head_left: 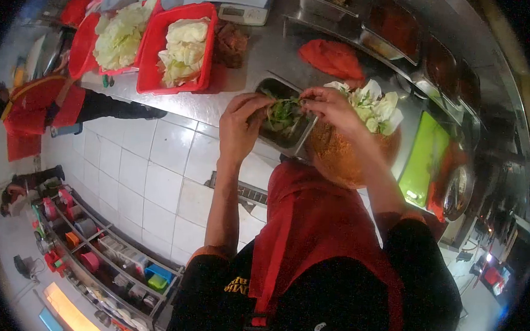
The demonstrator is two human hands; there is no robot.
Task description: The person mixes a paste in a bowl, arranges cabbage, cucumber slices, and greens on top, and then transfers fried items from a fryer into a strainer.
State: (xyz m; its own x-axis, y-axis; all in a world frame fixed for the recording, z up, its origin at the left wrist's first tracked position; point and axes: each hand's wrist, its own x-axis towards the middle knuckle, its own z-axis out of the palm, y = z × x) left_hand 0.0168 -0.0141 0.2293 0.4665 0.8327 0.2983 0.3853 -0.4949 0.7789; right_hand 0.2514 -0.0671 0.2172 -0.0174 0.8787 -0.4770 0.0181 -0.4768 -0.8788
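Left hand (243,120): fingers curled closed on 1 bunch of green leaves (282,113), gripping its left end.
Right hand (329,104): fingertips nipped together on the same bunch from the right.
Location of bunch: held between both hands just above 1 steel tray (290,144), which sits right at the near edge of the steel surface (266,50).
Adjacent: 1 orange bowl (338,161), just right of the tray and under the right wrist, with pale cabbage pieces (375,105) on it.
Farther back: 2 red crates (209,53) of cabbage and 1 red cloth (332,57).
Hazards, as judged:
- Loose leaves could slip from so light a pinch, miss the tray and drop past the edge to the white tiles (155,171).
- The right forearm could nudge the bowl and spill the cabbage.
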